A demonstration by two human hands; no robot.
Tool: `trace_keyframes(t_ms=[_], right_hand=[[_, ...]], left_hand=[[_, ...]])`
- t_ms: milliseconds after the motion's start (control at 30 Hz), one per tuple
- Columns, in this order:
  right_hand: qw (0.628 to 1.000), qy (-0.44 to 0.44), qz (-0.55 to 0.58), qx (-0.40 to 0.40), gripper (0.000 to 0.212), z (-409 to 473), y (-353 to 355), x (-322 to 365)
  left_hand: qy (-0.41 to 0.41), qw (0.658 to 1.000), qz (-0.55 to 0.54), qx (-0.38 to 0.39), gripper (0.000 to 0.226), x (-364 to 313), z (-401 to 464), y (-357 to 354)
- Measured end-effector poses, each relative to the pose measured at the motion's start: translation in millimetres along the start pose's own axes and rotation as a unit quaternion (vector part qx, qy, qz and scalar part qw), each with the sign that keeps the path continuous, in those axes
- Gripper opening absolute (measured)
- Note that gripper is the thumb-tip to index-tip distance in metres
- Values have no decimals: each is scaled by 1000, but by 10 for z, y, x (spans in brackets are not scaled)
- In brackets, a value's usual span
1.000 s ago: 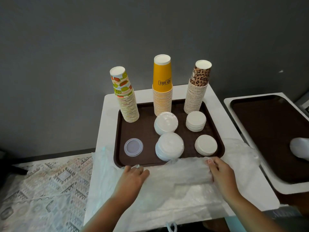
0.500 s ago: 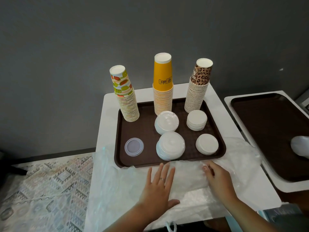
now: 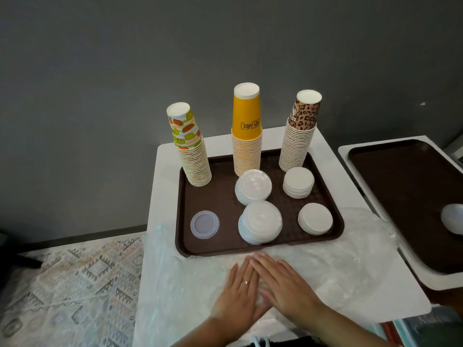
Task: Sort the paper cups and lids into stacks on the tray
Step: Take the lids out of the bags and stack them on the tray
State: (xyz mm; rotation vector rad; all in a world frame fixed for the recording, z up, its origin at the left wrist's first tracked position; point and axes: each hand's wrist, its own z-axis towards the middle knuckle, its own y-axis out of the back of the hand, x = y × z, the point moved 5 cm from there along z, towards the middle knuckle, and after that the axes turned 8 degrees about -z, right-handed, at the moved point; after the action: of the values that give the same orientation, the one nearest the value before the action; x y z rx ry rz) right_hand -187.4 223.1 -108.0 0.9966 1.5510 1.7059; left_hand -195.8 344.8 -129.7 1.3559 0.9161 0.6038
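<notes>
Already the sorting looks close to finished: on the brown tray (image 3: 183,246) three upturned cup stacks stand along the far edge, the fruit-print stack (image 3: 193,151) at about 11 o'clock, the yellow stack (image 3: 246,136) at 12 o'clock and the leopard-print stack (image 3: 299,136) at 1 o'clock. In front of them lie two piles of clear domed lids (image 3: 259,221), one behind the other near the centre, two piles of flat white lids (image 3: 314,219) at 3 to 4 o'clock, and a single clear lid (image 3: 205,224) alone at 8 o'clock. Below the tray, at 6 o'clock, the left hand (image 3: 238,294) and the right hand (image 3: 285,284) lie flat with straight fingers, partly overlapped, and they press on a thin plastic sheet (image 3: 350,259) that covers the near part of the white table (image 3: 162,186). The sheet reaches the near rim of the tray; whether it goes under the tray I cannot tell. If it does, a pull or a slide of the sheet could drag the tray, and I think the fruit-print stack, which leans to the left, would be the first to fall. The tall cup stacks are light and narrow, so a knock of a sleeve could also topple them. On the right a second tray (image 3: 400,196) holds one white object at its edge.
</notes>
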Motion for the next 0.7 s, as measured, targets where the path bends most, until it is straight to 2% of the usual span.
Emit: trace_keyframes(t_ms=[167, 500, 700], right_hand=[[996, -70, 9, 54, 54, -112, -97, -189], [986, -148, -13, 73, 58, -266, 13, -401], [980, -177, -31, 82, 55, -295, 4, -513]], left_hand=[[30, 999, -45, 8, 81, 101, -77, 23], [56, 996, -69, 21, 87, 345, -240, 59], [37, 998, -54, 1, 88, 462, -299, 109]])
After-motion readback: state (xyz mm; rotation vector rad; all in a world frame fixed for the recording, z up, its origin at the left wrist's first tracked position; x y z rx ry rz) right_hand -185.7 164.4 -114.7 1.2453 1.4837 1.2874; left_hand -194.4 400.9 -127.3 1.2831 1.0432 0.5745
